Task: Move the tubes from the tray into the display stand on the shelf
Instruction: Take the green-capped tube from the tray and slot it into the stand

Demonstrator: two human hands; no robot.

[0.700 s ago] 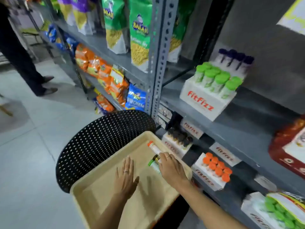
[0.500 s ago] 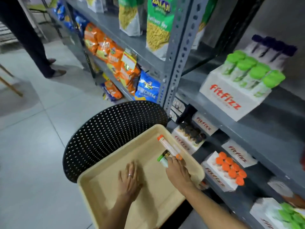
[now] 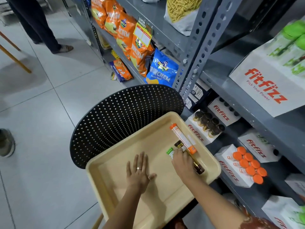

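A beige plastic tray [image 3: 115, 192] rests on the seat of a black perforated chair [image 3: 125, 113] in the lower centre of the frame, beside grey metal shelving [image 3: 234, 90] that fills the right side. The left hand [image 3: 138, 171] lies flat on the bare tray floor, palm down with fingers spread, holding nothing; a ring is visible on one finger. The right hand [image 3: 182, 161] is lowered over the tubes at the tray's right side, fingers curled onto them; whether it has closed a grip on any one tube cannot be told. Three tubes are in the tray: an orange-capped tube [image 3: 183, 139] lying diagonally along the right wall, a dark brown tube [image 3: 198, 167] partly under the right hand, and a green-capped tube [image 3: 170, 152] protruding from beneath the fingers. On the lower shelf to the right stand white "fitfizz" display stands: one holding dark-capped tubes [image 3: 208, 123], one holding orange-capped tubes [image 3: 249, 164]. A larger fitfizz stand [image 3: 264, 86] occupies the upper shelf at the right of the frame, with green-capped tubes [image 3: 295, 30] blurred. Orange and blue snack bags [image 3: 142, 52] fill the shelves at upper centre. A second person's legs [image 3: 38, 25] appear at upper left.
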